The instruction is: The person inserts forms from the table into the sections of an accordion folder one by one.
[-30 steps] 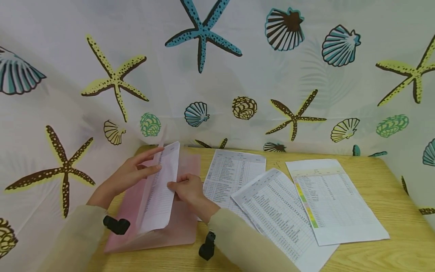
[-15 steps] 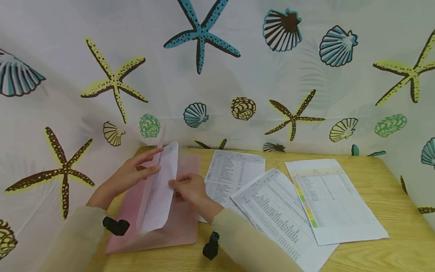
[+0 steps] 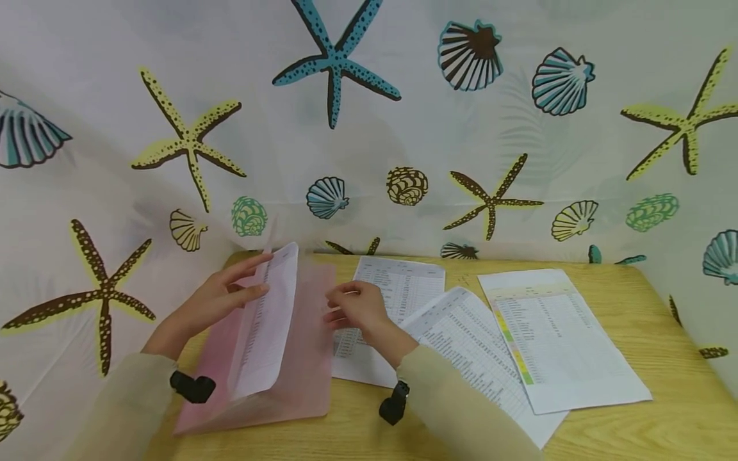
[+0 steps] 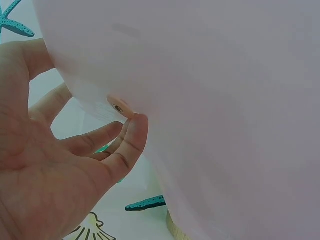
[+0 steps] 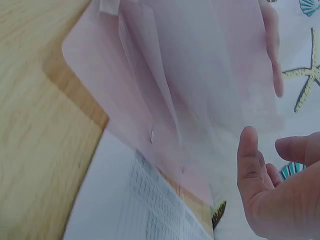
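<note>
A translucent pink folder point(image 3: 309, 384) lies on the table with its cover raised. A printed sheet point(image 3: 271, 326) stands tilted inside it. My left hand point(image 3: 204, 307) pinches the raised cover at its left edge, and in the left wrist view the thumb sits beside a small round snap button point(image 4: 120, 107). Just right of the folder, my right hand point(image 3: 363, 310) hovers with loosely bent fingers and holds nothing. Beneath it lies a printed table sheet point(image 3: 423, 275), partly hidden by the hand and by the sheet beside it.
To the right, a second printed sheet point(image 3: 461, 346) overlaps the first. A third sheet with coloured row marks point(image 3: 567, 346) lies partly over that one. Behind the wooden table point(image 3: 646, 333) hangs a white cloth point(image 3: 369, 147) with starfish and shells.
My right hand has let go of the printed sheet in the folder and moved right, away from it. The left hand keeps its hold on the raised cover.
</note>
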Action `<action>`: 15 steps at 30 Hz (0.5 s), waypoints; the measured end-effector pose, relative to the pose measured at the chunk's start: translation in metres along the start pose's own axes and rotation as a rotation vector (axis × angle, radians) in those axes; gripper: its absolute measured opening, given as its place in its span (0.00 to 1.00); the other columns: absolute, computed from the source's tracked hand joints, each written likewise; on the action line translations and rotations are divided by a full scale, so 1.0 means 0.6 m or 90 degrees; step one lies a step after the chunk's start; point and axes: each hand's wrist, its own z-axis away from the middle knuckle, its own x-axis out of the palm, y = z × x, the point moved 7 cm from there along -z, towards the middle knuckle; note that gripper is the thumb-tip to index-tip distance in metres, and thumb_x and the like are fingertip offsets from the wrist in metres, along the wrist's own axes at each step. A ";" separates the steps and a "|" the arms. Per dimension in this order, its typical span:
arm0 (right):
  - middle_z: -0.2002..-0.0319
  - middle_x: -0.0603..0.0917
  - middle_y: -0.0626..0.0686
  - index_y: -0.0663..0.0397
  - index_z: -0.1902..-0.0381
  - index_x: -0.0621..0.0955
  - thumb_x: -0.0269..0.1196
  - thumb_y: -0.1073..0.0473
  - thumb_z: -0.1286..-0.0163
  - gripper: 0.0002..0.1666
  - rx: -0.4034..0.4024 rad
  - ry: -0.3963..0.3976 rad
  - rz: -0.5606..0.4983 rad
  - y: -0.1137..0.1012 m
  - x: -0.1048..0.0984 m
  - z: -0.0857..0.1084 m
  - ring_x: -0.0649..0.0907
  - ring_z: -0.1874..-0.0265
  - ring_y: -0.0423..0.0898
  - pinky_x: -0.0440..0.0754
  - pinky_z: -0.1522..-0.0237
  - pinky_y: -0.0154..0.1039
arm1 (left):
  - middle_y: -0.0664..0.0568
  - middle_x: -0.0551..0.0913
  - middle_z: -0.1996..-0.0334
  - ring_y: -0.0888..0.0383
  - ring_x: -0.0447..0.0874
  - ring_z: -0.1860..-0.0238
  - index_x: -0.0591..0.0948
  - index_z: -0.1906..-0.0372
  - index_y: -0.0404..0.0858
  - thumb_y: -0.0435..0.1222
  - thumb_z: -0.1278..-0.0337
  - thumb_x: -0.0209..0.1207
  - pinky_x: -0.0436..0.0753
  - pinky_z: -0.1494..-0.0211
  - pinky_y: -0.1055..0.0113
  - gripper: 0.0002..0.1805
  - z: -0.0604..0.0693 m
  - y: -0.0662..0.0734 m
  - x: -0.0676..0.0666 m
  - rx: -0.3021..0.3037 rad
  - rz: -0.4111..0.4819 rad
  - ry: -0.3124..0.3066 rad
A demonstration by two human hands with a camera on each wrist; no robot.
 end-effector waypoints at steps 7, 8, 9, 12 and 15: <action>0.56 0.89 0.59 0.62 0.43 0.81 0.67 0.57 0.25 0.19 0.001 0.039 0.037 -0.008 -0.076 -0.003 0.90 0.74 0.43 0.91 0.65 0.41 | 0.36 0.60 0.20 0.36 0.80 0.38 0.60 0.16 0.50 0.46 0.24 0.59 0.81 0.43 0.59 0.38 0.001 -0.003 0.002 -0.011 -0.001 -0.002; 0.55 0.89 0.60 0.62 0.42 0.81 0.67 0.57 0.25 0.19 0.001 0.047 0.042 -0.007 -0.088 -0.004 0.90 0.73 0.44 0.90 0.65 0.41 | 0.36 0.60 0.20 0.36 0.80 0.38 0.60 0.16 0.50 0.46 0.24 0.59 0.81 0.43 0.59 0.38 0.001 -0.003 0.002 -0.011 -0.002 -0.002; 0.54 0.89 0.61 0.62 0.42 0.81 0.67 0.57 0.25 0.19 0.000 0.053 0.045 -0.007 -0.099 -0.005 0.90 0.73 0.44 0.90 0.65 0.41 | 0.36 0.60 0.20 0.36 0.80 0.38 0.60 0.16 0.50 0.46 0.24 0.59 0.81 0.44 0.60 0.38 0.001 -0.003 0.002 -0.011 -0.003 -0.001; 0.52 0.89 0.62 0.60 0.43 0.82 0.67 0.57 0.25 0.18 0.002 0.076 0.049 -0.009 -0.130 -0.005 0.91 0.72 0.44 0.90 0.65 0.40 | 0.35 0.61 0.21 0.37 0.80 0.40 0.60 0.16 0.49 0.45 0.24 0.59 0.81 0.44 0.59 0.38 0.000 0.000 0.002 -0.006 -0.004 -0.001; 0.51 0.89 0.63 0.60 0.44 0.82 0.67 0.59 0.25 0.16 -0.001 0.093 0.047 -0.012 -0.157 -0.005 0.90 0.73 0.44 0.90 0.64 0.40 | 0.34 0.61 0.22 0.38 0.81 0.41 0.60 0.16 0.48 0.45 0.24 0.59 0.81 0.45 0.59 0.38 0.000 0.004 0.003 -0.001 -0.005 -0.002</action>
